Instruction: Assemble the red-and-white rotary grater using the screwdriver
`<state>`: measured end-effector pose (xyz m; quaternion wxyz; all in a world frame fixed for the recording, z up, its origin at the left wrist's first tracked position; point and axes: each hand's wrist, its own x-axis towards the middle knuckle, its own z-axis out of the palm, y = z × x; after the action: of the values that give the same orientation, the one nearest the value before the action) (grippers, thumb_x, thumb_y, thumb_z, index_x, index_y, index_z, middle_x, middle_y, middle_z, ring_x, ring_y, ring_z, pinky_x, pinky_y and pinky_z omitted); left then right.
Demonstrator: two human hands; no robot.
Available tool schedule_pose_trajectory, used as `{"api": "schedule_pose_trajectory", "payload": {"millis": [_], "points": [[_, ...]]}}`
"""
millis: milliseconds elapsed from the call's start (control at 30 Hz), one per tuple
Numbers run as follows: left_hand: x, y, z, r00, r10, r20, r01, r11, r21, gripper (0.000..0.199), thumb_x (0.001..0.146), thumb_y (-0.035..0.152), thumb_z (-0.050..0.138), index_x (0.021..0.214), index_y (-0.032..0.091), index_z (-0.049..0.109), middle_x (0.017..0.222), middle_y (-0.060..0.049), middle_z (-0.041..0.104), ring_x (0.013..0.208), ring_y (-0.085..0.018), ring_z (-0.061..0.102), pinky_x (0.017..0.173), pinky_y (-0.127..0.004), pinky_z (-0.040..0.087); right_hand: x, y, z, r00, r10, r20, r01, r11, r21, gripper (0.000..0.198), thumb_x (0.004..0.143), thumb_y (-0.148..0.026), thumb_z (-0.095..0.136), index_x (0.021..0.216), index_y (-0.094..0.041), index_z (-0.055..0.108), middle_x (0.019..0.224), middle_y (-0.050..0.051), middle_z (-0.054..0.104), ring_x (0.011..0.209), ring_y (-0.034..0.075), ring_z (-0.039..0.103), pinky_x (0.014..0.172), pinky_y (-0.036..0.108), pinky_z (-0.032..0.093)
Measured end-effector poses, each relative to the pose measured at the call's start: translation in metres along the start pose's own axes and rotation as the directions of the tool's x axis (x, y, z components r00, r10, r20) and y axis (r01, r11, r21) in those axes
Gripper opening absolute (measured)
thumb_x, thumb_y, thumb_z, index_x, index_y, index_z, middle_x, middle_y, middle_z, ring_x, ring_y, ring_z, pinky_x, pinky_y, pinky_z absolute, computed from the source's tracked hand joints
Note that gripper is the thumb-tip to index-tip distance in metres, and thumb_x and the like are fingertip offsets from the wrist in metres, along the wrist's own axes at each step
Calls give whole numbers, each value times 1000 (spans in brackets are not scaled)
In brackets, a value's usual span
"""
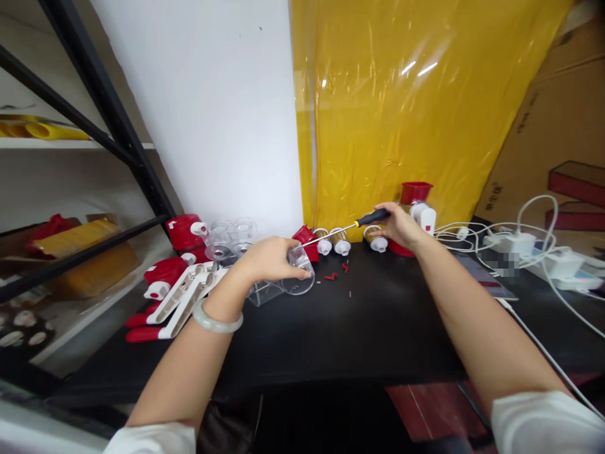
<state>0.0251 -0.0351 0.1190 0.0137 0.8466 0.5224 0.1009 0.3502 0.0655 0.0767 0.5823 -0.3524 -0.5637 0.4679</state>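
My left hand [269, 258] is closed on a clear plastic container [299, 285] with a round opening, low over the black table. My right hand [399, 224] grips a screwdriver [373, 217] with a black and yellow handle. Its metal shaft slants down to the left, its tip close to a red plastic part [309, 243] behind the container. Beneath my right fingers is a grater drum [375, 238] with a white end; I cannot tell if they touch it. Several small red pieces [331, 276] lie on the table between my hands.
At left are red housings [184, 232], white cranks with red handles [182, 306] and more clear containers [231, 236]. A red and white assembly [416, 214] stands behind my right hand. White cables and chargers [520, 243] spread at right. A yellow sheet [401, 113] hangs behind.
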Motion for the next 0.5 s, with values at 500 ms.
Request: {"api": "schedule_pose_trajectory", "payload": {"millis": [500], "points": [[-6, 3, 38, 996, 1, -84, -15, 987, -159, 78, 57, 63, 81, 118, 17, 66, 116, -12, 73, 101, -29, 70, 87, -35, 52, -22, 48, -27, 997, -40, 64, 35, 997, 76, 31, 78, -52, 65, 95, -26, 59, 75, 2, 72, 62, 20, 68, 60, 35, 56]]}}
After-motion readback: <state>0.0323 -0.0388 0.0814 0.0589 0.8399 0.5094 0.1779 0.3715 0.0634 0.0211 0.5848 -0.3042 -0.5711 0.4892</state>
